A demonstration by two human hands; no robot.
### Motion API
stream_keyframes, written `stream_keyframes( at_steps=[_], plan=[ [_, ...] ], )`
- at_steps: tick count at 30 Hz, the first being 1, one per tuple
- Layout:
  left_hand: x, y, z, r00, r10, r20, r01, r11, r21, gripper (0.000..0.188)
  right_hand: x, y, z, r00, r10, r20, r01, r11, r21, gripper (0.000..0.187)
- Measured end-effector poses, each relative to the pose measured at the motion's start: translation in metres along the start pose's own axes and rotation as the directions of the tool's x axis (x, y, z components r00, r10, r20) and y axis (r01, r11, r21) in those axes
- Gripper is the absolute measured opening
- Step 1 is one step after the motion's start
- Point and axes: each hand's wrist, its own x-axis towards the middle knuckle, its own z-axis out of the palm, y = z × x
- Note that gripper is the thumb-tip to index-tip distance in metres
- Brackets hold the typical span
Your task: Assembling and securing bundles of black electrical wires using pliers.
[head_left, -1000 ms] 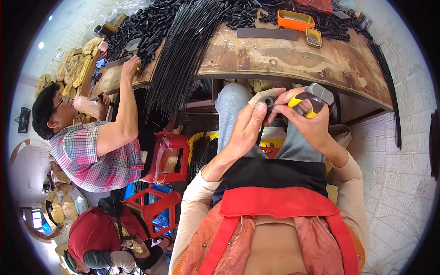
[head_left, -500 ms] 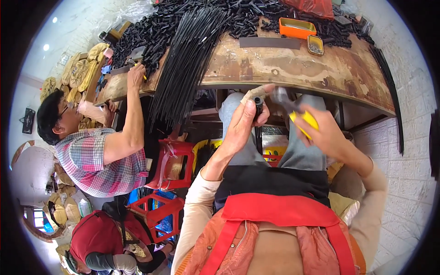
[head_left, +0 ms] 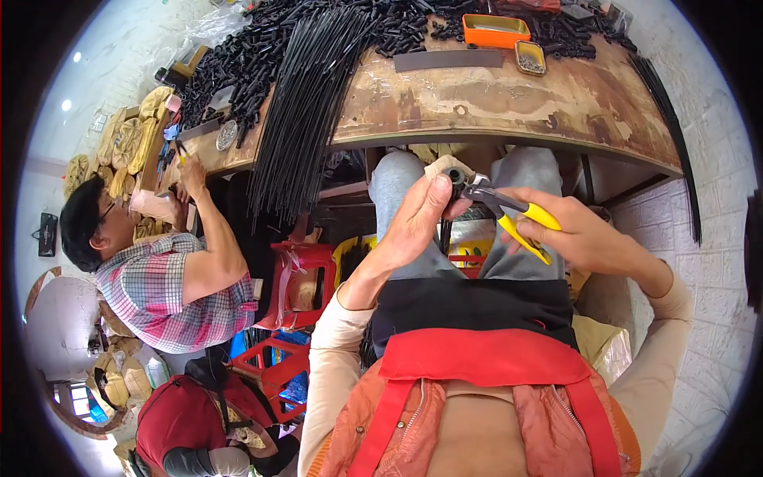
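My left hand is closed round a black tubular part, holding it over my lap with its round, hollow end up. Beige tape wraps a finger of that hand. Yellow-handled pliers are in my right hand. Their metal jaws lie right beside the top of the tubular part; I cannot tell whether they grip it. The handles stand spread apart within my fingers. Most of the tubular part is hidden behind my left hand.
A wooden table spans the front. On it lie a bundle of thin black rods, heaped black tubular parts, an orange box and a small tin. A co-worker sits left, near red stools; another person bends behind.
The pliers, blurred before, have come down against the tubular part, and their handles are now seen spread. The co-worker's raised hand has shifted left, uncovering a small round dish. My view has shifted slightly.
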Motion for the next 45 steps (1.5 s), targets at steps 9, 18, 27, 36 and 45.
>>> stream_keyframes(
  at_steps=[9,18,27,36,45],
  plan=[
    [-0.007,0.012,0.001,0.998,-0.005,0.060,-0.001,0.996,0.092,0.040,0.003,-0.014,-0.013,0.932,0.258,0.256,-0.290,0.952,0.099,0.024],
    [-0.008,0.001,-0.009,0.992,0.053,0.117,-0.055,0.998,0.016,0.041,-0.014,-0.012,0.013,0.980,0.191,0.062,-0.199,0.965,0.173,0.023],
    [-0.003,0.013,0.003,0.987,-0.012,0.161,-0.011,0.990,0.142,0.050,-0.011,-0.025,-0.001,0.972,0.223,0.077,-0.203,0.957,-0.209,0.023],
    [-0.027,0.117,-0.118,0.835,0.377,-0.401,-0.149,0.857,0.494,0.046,0.012,0.197,-0.187,0.893,-0.423,-0.156,-0.105,0.142,-0.984,0.041],
    [-0.113,0.095,-0.093,0.861,0.402,-0.312,0.014,0.594,0.804,0.026,0.056,0.246,-0.250,0.894,-0.075,-0.442,-0.416,0.228,-0.880,0.039]
  ],
)
